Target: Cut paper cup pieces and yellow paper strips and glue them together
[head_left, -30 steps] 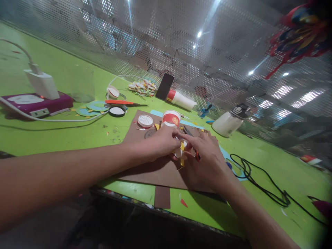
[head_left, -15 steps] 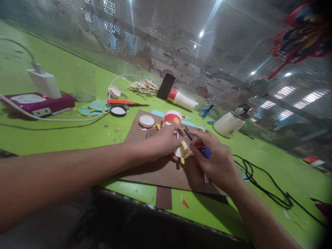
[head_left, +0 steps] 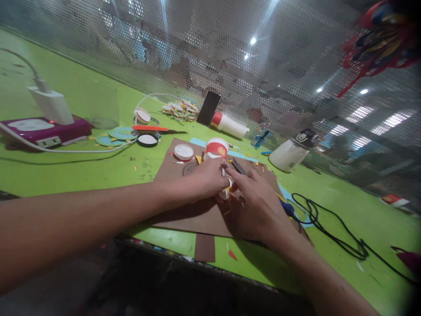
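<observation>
My left hand grips a small white and yellow paper piece above a brown board. My right hand meets it from the right, its fingertips closed at the piece's edge and partly hiding it. Just behind the hands stands a red and white paper cup. A dark, flat-bladed tool lies past my right fingers. To the right of that hand is a blue-handled tool with a black cord; its front end is covered by the hand.
A round white disc lies on the board's left. On the green table are orange-handled scissors, a purple power strip, a propped phone, a pile of paper pieces and a white bottle. A perforated metal panel runs behind.
My right hand has moved left and in against the paper piece, its fingers reaching farther over it. More of the blue-handled tool shows on the right. The view has shifted slightly.
</observation>
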`<action>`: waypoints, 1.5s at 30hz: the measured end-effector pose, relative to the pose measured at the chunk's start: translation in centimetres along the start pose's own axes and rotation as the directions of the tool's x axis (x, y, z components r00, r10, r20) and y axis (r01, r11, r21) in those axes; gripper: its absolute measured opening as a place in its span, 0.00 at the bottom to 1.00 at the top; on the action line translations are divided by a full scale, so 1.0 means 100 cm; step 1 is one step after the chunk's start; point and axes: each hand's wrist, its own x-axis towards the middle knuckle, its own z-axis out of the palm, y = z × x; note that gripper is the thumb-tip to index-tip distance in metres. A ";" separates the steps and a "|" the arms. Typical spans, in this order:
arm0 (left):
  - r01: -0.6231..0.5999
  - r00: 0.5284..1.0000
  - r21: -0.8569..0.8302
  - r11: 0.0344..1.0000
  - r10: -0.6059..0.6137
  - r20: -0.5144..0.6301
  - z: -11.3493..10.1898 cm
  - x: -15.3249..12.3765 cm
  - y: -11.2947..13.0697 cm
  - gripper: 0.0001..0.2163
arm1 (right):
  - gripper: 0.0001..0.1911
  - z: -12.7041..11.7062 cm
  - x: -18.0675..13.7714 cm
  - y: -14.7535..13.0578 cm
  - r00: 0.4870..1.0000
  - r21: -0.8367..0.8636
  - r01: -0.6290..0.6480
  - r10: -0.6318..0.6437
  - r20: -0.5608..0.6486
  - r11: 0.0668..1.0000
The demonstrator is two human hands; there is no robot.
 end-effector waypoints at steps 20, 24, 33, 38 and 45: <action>0.042 0.979 -0.112 0.993 -0.018 0.205 -0.005 -0.001 0.001 0.08 | 0.23 -0.014 0.007 0.020 0.923 0.674 -0.377 0.319 0.216 0.635; 0.033 0.971 -0.171 0.985 0.009 0.237 -0.005 -0.001 0.000 0.07 | 0.23 -0.016 0.008 0.019 0.892 0.705 -0.446 0.337 0.300 0.551; 0.036 0.970 -0.154 0.987 0.003 0.243 -0.007 -0.002 0.002 0.04 | 0.24 -0.016 0.008 0.020 0.871 0.753 -0.486 0.322 0.372 0.444; 0.072 0.965 -0.255 0.964 -0.002 0.263 -0.007 -0.004 0.002 0.02 | 0.22 -0.019 0.009 0.021 0.859 0.773 -0.499 0.341 0.382 0.391; 0.083 0.977 -0.251 0.964 -0.028 0.213 -0.009 -0.008 0.008 0.01 | 0.27 -0.014 0.008 0.019 0.891 0.729 -0.436 0.366 0.268 0.528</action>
